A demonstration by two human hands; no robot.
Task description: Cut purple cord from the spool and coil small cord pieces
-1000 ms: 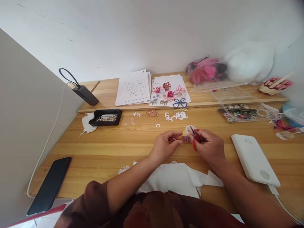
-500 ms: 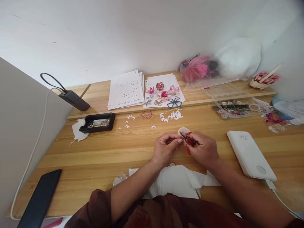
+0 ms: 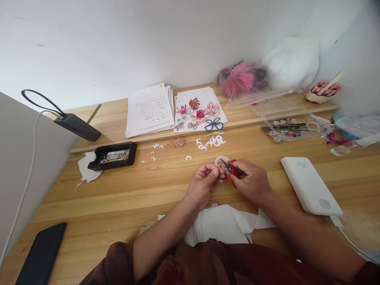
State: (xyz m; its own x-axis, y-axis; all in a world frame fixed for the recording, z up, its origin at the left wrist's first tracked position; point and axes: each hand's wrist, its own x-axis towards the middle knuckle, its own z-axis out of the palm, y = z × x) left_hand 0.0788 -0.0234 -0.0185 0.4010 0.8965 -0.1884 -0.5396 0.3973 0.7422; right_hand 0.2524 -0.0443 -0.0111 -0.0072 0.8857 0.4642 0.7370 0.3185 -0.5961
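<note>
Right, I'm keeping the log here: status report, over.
Right hand gripping red-handled pliers. Left hand pinched shut, contents too small to tell. Small dish partly hidden beyond pliers.

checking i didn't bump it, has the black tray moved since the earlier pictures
No, the black tray sits at the same spot along the wooden ledge.

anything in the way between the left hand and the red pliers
Nothing visible stands between the left hand and the red-handled pliers in the right hand. The left fingertips are close beside the pliers; whether they touch is too small to tell. The small round dish sits just beyond.
</note>
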